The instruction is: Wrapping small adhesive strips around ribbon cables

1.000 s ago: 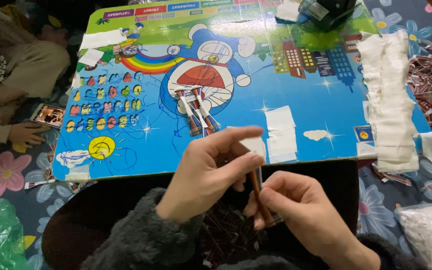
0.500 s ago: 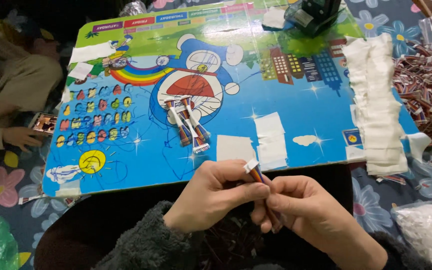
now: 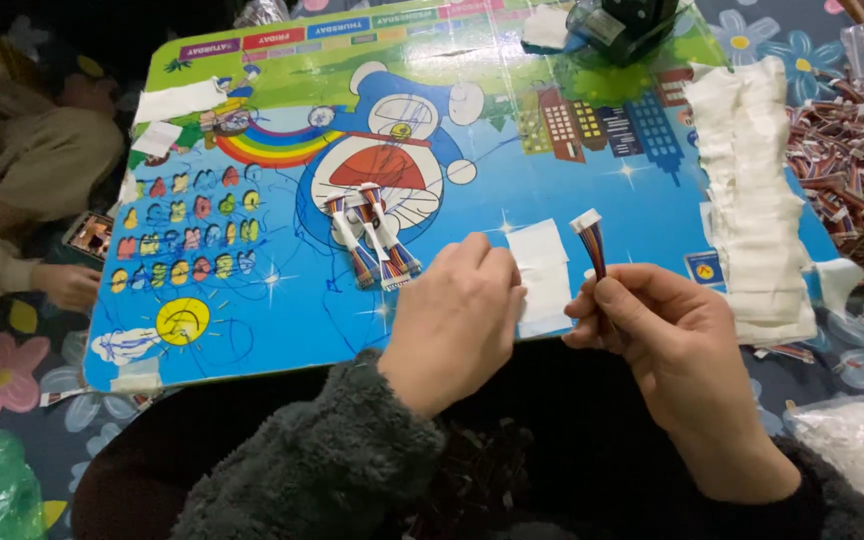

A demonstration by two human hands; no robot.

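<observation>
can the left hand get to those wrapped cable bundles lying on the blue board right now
Probably yes: the left hand holds nothing visible, and the cable bundles lie just beyond its fingers on the blue board, with nothing between.

In my right hand I've got a short wire harness: thin multicolour wires w/ a small white plug at the top end. It stands nearly upright, tilted slightly left, plug up. Lower part is hidden in my fingers, so can't tell what's on the other end. It's held above the near edge of the worktop, just right of a white paper slip. My left hand is beside it, fingers curled, apart from the wires; can't tell if it holds anything.
</observation>
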